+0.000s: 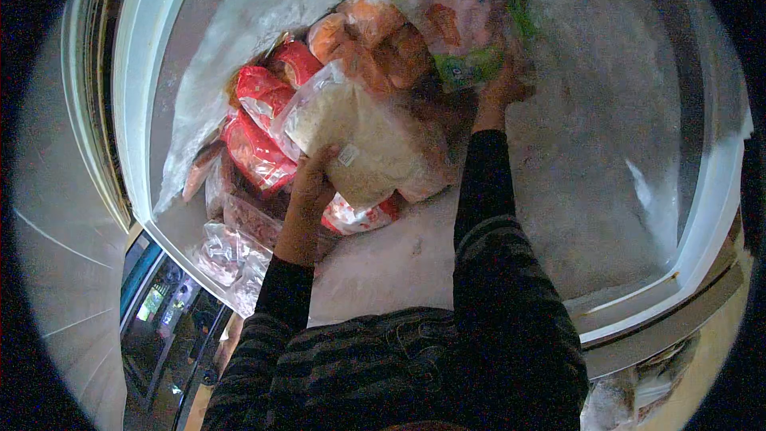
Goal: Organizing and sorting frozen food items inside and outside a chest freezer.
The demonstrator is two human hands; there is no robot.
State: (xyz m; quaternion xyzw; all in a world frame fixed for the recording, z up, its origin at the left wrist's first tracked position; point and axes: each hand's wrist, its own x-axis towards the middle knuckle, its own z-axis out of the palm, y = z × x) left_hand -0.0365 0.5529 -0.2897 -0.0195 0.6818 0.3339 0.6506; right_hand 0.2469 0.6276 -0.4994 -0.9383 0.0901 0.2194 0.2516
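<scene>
My left hand [314, 176] grips the near left side of a clear plastic bag of pale, crumbly food [365, 131] that bears a small white label. Farther out, my right hand [505, 87] holds the near right corner of a clear package with green printed panels [461, 24], which shows pinkish contents. Bags with orange contents [371, 30] lie between the two. Red printed packets [260, 143] are partly covered by the pale bag. One red-and-white packet [359, 215] pokes out beneath it. My right fingers are dim and blurred.
All this lies inside a chest freezer with a white rim [137, 102] and thick frost [233, 18] on its walls. Clear bags of frozen food [233, 251] sit in the near left corner. Outside at lower left is a dark glass panel [173, 323].
</scene>
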